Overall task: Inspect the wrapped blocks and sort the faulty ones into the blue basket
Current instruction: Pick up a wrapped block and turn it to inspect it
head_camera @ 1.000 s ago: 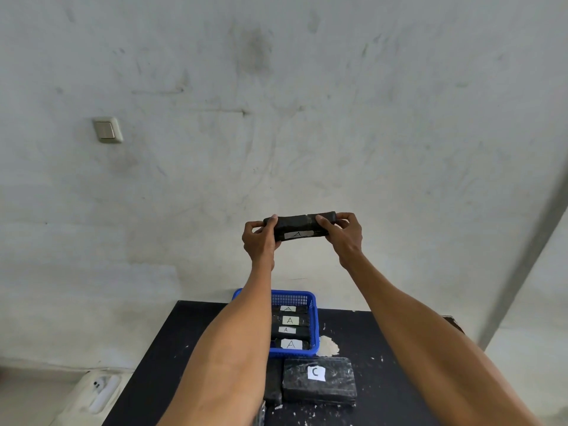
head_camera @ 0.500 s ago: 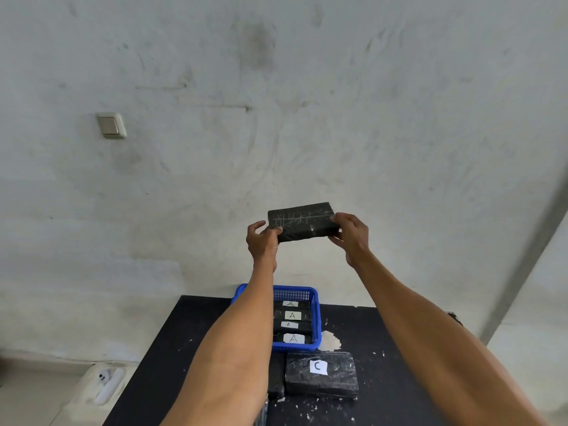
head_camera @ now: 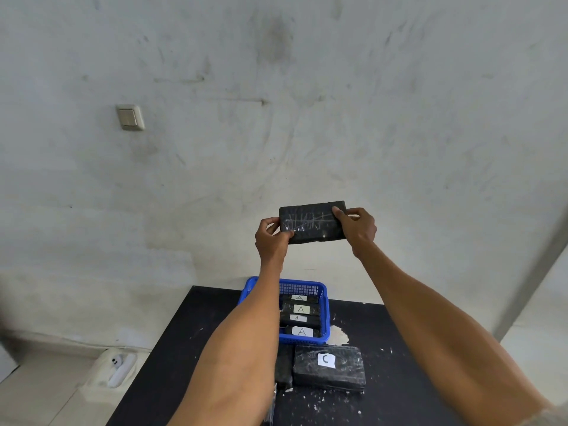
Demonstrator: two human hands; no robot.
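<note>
Both bare forearms reach up and away from the bottom edge of the view, over a black table (head_camera: 184, 364) scattered with white crumbs. Nearest on the table lies a dark wrapped block with a white label marked C (head_camera: 330, 368), flat, its wrap glossy and creased. Touching its left side is another dark block (head_camera: 283, 368), mostly hidden behind the left forearm.

Just beyond them stands the blue basket (head_camera: 325, 315), its near wall close to the C block. Inside it are four dark blocks with white labels marked A (head_camera: 300, 309), in a row from near to far. A pale chipped patch (head_camera: 338, 335) shows on the table just right of the basket.

Further out and well above the basket, the held block (head_camera: 312, 222) is lifted in front of the wall, clear of the table, long side level and a broad face turned toward the camera. That face bears pale scratch-like streaks across the wrap. The left hand (head_camera: 272, 241) grips its left end – thumb on the near face at the lower corner, fingers curled behind. The right hand (head_camera: 356, 230) grips the right end, thumb on the near face near the upper corner, fingers wrapped behind.

Behind it all is a scuffed grey wall with a light switch (head_camera: 130, 117) at upper left. On the floor left of the table lies a white object (head_camera: 120, 368) – too small to identify.
</note>
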